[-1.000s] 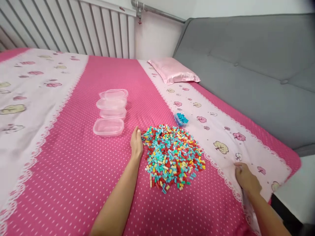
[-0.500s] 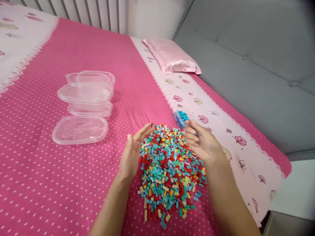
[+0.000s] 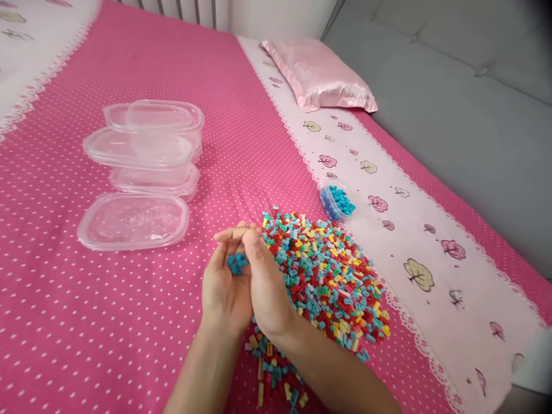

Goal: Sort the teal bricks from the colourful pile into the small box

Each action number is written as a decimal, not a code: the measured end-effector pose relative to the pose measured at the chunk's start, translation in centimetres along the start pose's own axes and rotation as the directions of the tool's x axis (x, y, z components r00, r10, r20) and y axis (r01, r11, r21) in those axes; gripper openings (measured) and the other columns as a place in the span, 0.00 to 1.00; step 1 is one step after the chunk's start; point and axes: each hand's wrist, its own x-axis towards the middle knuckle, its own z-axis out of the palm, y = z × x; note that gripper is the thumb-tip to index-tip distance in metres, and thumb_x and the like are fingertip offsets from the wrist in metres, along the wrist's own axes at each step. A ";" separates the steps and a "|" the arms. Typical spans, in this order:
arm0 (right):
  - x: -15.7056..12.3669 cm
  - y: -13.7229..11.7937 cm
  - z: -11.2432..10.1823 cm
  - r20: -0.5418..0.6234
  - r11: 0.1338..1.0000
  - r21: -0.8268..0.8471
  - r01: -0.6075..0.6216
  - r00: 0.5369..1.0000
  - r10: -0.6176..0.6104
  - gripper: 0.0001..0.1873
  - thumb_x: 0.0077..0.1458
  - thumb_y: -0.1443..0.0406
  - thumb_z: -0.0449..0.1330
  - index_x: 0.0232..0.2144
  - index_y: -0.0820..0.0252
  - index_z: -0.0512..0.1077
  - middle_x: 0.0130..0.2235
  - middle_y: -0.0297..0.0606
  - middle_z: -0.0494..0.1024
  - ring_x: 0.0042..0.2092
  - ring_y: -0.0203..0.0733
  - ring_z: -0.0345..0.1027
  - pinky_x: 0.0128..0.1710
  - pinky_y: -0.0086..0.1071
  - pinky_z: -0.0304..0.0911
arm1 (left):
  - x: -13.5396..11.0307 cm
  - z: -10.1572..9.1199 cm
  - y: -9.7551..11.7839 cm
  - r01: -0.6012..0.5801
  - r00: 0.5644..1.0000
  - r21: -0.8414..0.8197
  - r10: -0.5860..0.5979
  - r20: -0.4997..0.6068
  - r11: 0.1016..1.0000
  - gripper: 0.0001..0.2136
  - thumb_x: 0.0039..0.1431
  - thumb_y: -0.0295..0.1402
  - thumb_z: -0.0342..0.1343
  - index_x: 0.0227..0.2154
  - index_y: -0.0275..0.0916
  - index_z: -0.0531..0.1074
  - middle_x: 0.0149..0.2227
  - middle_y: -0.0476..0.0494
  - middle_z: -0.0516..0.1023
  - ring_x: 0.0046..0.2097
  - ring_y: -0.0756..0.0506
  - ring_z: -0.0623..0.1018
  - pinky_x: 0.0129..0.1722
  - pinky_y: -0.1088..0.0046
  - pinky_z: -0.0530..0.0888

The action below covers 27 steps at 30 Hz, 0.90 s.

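Observation:
My left hand point(image 3: 224, 293) is cupped palm up at the left edge of a heap of small toy bricks. Several blue toy bricks point(image 3: 237, 263) lie in its palm. My right hand point(image 3: 269, 287) presses against it from the right, curved around the same bricks, with its fingers partly hidden. Under and beside my forearms spreads the heap of mixed toy bricks point(image 3: 328, 270), in red, yellow, teal, green and cream. Beyond the heap stands a small clear tub point(image 3: 328, 204) filled with blue bricks, apart from both hands.
Clear plastic containers and lids point(image 3: 142, 149) sit in a row on the left of the pink dotted bedspread point(image 3: 129, 322). The nearest lid point(image 3: 133, 221) lies flat. A pink satin pillow point(image 3: 319, 75) rests at the back, beside a grey padded panel point(image 3: 452, 115).
My right hand has moved left from beside the tub and now meets my left hand. Blue bricks now show in my left palm. The view has shifted slightly.

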 end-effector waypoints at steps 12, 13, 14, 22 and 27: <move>2.5 -0.2 -9.0 0.369 0.297 -0.900 0.319 0.920 0.130 0.11 0.53 0.62 0.58 0.41 0.53 0.72 0.54 0.41 0.66 0.60 0.52 0.49 0.58 0.52 0.43 | 1.6 -0.9 1.3 -0.285 0.958 -0.032 0.283 -0.044 0.958 0.16 0.63 0.29 0.39 0.31 0.30 0.72 0.34 0.38 0.77 0.41 0.45 0.78 0.44 0.68 0.75; 2.6 -0.3 -9.5 0.389 0.289 -0.898 0.333 0.907 0.161 0.09 0.53 0.63 0.58 0.39 0.54 0.72 0.53 0.40 0.67 0.58 0.50 0.52 0.57 0.50 0.46 | 1.7 -0.9 1.3 -0.286 0.957 -0.029 0.285 -0.047 0.958 0.16 0.63 0.29 0.39 0.30 0.30 0.72 0.34 0.38 0.77 0.41 0.45 0.78 0.44 0.68 0.75; 2.7 -0.6 -10.1 0.401 0.294 -0.894 0.338 0.897 0.188 0.08 0.53 0.65 0.57 0.37 0.54 0.72 0.51 0.39 0.68 0.56 0.48 0.56 0.56 0.47 0.50 | 1.8 -1.0 1.3 -0.289 0.956 -0.028 0.288 -0.050 0.957 0.16 0.63 0.29 0.39 0.30 0.31 0.72 0.33 0.39 0.77 0.40 0.46 0.78 0.44 0.68 0.75; 2.0 -3.8 -14.6 0.342 0.326 -0.911 0.252 0.903 0.259 0.09 0.49 0.73 0.55 0.31 0.58 0.72 0.39 0.37 0.74 0.43 0.41 0.65 0.43 0.34 0.58 | 2.2 -1.2 0.9 -0.272 0.961 -0.045 0.269 -0.066 0.961 0.15 0.61 0.28 0.40 0.30 0.30 0.72 0.32 0.39 0.77 0.37 0.46 0.78 0.41 0.69 0.76; 2.0 -3.9 -13.4 0.268 0.256 -0.941 0.222 0.950 0.161 0.09 0.53 0.66 0.57 0.36 0.56 0.75 0.40 0.38 0.76 0.43 0.43 0.67 0.45 0.38 0.58 | 2.2 -1.3 1.1 -0.260 0.963 -0.098 0.251 -0.095 0.961 0.14 0.61 0.27 0.40 0.29 0.30 0.70 0.26 0.42 0.74 0.30 0.50 0.76 0.30 0.77 0.75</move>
